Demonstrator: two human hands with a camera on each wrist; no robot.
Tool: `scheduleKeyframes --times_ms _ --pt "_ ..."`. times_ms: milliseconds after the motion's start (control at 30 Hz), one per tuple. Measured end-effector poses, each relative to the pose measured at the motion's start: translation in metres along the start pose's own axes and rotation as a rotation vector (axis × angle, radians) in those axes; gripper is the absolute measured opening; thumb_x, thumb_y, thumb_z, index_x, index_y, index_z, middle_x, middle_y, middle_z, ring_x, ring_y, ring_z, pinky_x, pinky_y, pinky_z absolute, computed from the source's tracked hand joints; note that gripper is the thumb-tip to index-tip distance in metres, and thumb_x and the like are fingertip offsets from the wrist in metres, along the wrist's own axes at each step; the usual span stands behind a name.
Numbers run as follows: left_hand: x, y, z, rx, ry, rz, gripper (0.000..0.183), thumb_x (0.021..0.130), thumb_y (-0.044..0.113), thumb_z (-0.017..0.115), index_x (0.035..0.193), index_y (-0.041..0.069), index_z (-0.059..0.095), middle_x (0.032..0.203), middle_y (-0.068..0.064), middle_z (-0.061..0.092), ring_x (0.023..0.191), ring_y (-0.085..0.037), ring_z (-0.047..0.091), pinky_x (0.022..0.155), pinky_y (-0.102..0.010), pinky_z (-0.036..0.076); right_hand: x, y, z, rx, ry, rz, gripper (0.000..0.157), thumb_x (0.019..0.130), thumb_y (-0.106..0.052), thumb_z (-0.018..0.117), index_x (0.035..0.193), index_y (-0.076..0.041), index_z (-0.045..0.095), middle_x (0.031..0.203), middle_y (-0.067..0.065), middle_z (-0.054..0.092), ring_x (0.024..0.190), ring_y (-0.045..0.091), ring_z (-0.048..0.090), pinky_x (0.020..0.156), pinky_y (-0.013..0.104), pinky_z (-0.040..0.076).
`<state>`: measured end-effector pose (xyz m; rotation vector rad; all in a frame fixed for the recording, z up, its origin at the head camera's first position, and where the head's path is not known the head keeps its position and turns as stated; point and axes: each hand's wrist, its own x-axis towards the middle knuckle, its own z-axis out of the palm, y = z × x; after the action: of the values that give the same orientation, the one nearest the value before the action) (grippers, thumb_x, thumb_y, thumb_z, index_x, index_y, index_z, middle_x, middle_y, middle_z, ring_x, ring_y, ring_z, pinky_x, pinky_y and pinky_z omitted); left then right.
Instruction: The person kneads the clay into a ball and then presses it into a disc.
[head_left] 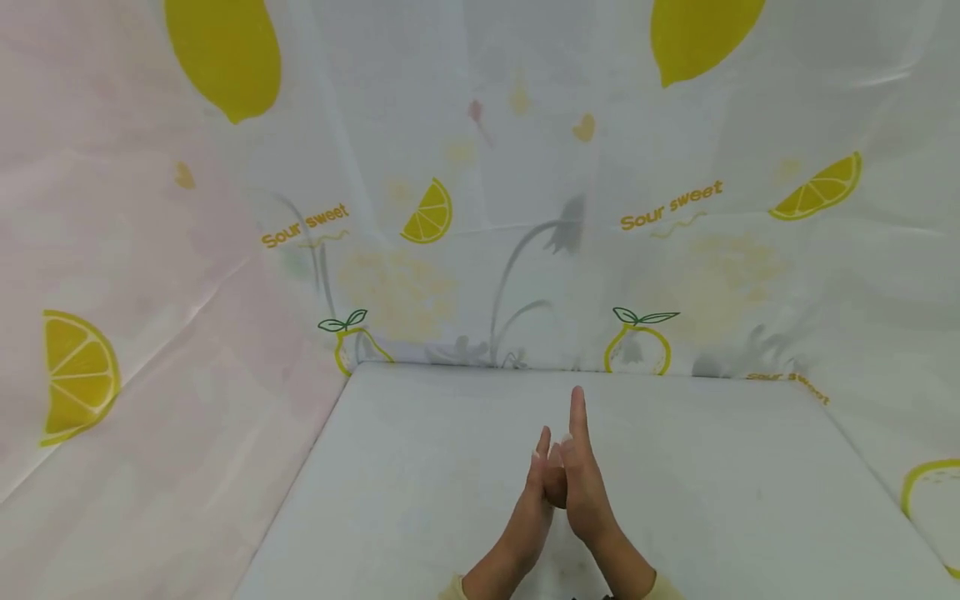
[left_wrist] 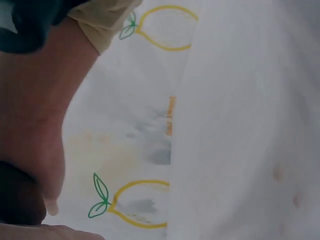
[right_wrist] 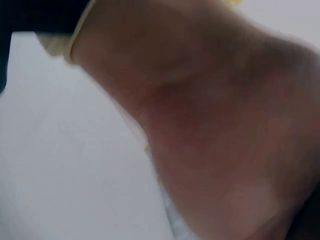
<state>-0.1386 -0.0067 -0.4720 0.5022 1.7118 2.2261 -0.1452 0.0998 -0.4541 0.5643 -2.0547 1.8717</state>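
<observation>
Head view: lemon-print sheeting [head_left: 465, 275] walls a white tabletop [head_left: 735, 483]; both hands [head_left: 531, 508] [head_left: 585, 487], grip uncurled, sandwich a brown ball [head_left: 555, 489].

- An orange "Sour sweet" [head_left: 306, 226] was printed on the left part of the back sheet [head_left: 375, 100]
- A second "Sour sweet" [head_left: 672, 205] stood farther right
- A lower "sour sweet" [head_left: 787, 383] ran by the far right corner of the desk [head_left: 712, 467]
- Small sideways lettering [left_wrist: 171, 116] was blurred in the left wrist view

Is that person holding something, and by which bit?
A brown, roundish thing, held by its opposite sides between the left grip and right grip.
</observation>
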Motion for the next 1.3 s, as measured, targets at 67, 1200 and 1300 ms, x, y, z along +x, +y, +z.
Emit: scheduleKeyframes --times_ms 67,1200,1300 --pt "-0.002 0.002 0.002 0.009 -0.034 0.035 0.072 0.108 0.056 0.004 0.163 0.012 -0.009 0.169 -0.015 -0.008 0.154 -0.031 -0.010 0.120 -0.059 -0.006 0.002 0.004 -0.002 0.005 0.002 0.013 0.058 0.111 -0.018 0.022 0.164 -0.012 0.000 0.167 0.005 0.019 0.148 0.000 0.020 0.112 0.009 0.019" --pt "0.013 -0.009 -0.009 0.140 0.190 0.034 0.070 0.108 0.054 0.006 0.164 0.014 -0.003 0.164 -0.016 0.023 0.146 -0.029 0.026 0.120 -0.061 0.008 -0.008 -0.010 0.010 -0.019 -0.084 0.078 0.059 0.111 -0.023 0.022 0.164 -0.028 -0.004 0.105 0.005 0.070 0.084 -0.001 0.059 0.078 0.022 0.046" --pt "0.008 -0.008 -0.006 0.147 0.110 0.074 0.067 0.109 0.049 0.004 0.164 0.012 -0.005 0.170 -0.006 -0.002 0.155 -0.027 -0.007 0.119 -0.062 -0.006 -0.001 -0.005 0.004 0.040 -0.065 0.124 0.058 0.112 -0.025 0.021 0.164 -0.030 -0.005 0.065 0.008 0.050 0.055 0.002 0.033 0.064 0.018 0.041"
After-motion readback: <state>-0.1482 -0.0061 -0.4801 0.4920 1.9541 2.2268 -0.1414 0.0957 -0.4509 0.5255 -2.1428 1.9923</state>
